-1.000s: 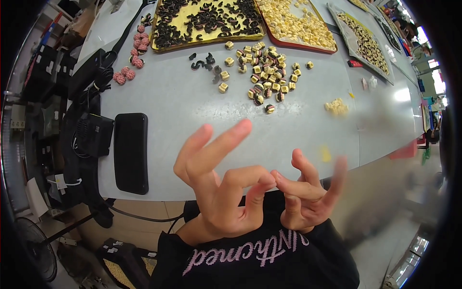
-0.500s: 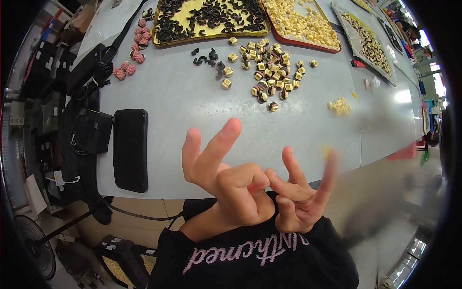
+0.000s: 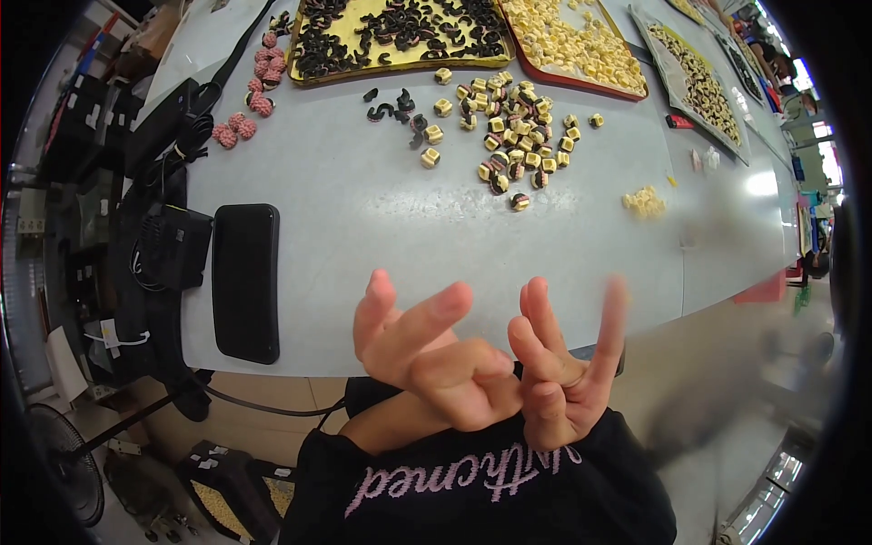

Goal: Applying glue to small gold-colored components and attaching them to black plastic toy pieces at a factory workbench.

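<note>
Pale grey worktop [image 3: 363,209]; black phone [image 3: 245,282]; yellow tray [image 3: 400,36] of black pieces; pink balls [image 3: 245,109]; black sleeves [image 3: 472,490] with pink lettering.

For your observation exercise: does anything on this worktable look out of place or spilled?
Yes. Small yellow-and-dark pieces lie loose on the grey table below the trays, and pink pieces are strewn at its left edge. Both hands are empty.

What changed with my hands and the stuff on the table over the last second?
Both hands, left hand and right hand, drew closer until they touch, fingers spread, holding nothing. The loose yellow pieces, trays and black phone stayed where they were on the table.
</note>
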{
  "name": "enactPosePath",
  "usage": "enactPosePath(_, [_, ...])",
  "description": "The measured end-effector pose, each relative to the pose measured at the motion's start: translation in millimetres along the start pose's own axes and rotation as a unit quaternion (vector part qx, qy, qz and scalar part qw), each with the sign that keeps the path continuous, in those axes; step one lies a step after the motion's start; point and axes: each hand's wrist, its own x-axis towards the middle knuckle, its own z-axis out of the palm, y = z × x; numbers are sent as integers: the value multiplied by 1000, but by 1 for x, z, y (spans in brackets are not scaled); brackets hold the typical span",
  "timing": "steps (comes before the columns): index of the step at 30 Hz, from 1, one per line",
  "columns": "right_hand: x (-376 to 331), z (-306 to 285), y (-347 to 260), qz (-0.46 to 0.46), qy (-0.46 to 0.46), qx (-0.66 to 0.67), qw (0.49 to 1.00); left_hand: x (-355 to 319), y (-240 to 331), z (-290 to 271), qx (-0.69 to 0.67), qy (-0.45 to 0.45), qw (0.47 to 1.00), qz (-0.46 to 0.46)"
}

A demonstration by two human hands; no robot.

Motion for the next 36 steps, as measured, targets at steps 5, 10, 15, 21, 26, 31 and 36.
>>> enactPosePath(5, [-2,2,7,-32,50,85,995,3,9,0,-73,33,992,-94])
enactPosePath(10, [3,-1,7,-57,38,111,991,5,5,-11,-82,-28,992,-94])
enactPosePath(15, [5,-1,7,-39,85,152,984,0,1,-12,-21,-89,996,5])
enactPosePath(21, [5,-26,20,-104,176,-3,979,1,0,-9,-151,-165,968,-111])
enactPosePath(26, [-18,-79,14,-121,377,-236,887,14,-18,-11,-184,-213,947,-157])
enactPosePath(31, [-28,-119,3,-111,493,-276,818,52,-24,-26,-89,-269,947,-154])
enactPosePath(36, [-30,-149,-13,-110,523,-316,784,84,-21,-23,-27,-340,934,-105])
